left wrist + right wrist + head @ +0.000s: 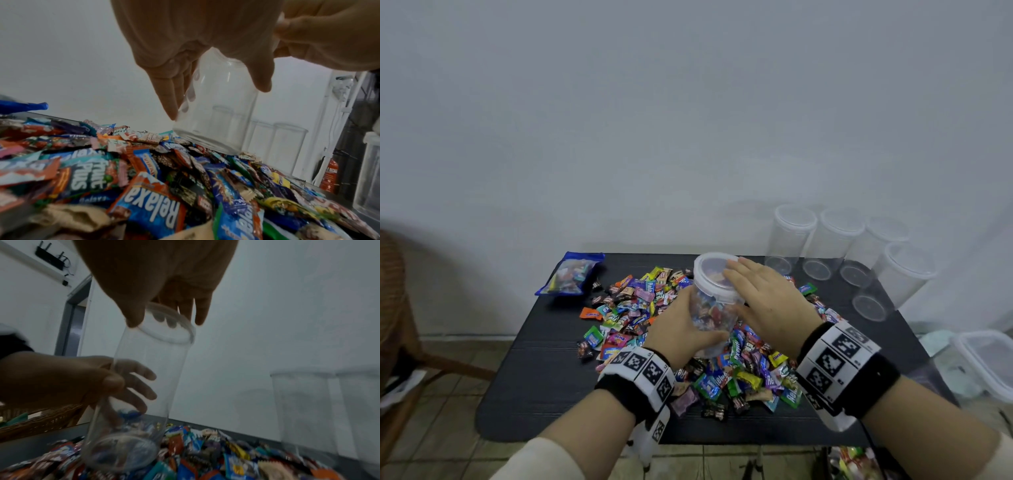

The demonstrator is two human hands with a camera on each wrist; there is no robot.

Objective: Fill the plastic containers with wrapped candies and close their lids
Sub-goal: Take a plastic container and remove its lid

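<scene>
A tall clear plastic container (714,308) stands tilted on the pile of wrapped candies (739,377) in the middle of the black table (544,377). My left hand (681,329) grips its lower wall, fingers wrapped round it (135,386). A clear lid (709,270) sits on top. My right hand (763,294) lies over that lid with straight fingers, the thumb against the rim (133,319). In the left wrist view the container (216,113) rests its base on the candies. How full it is I cannot tell.
Several empty lidded clear containers (835,240) stand at the table's back right corner. A blue candy bag (571,274) lies at the back left. Rectangular clear tubs (986,363) sit off the table's right side, and a wicker chair (393,291) stands on the left.
</scene>
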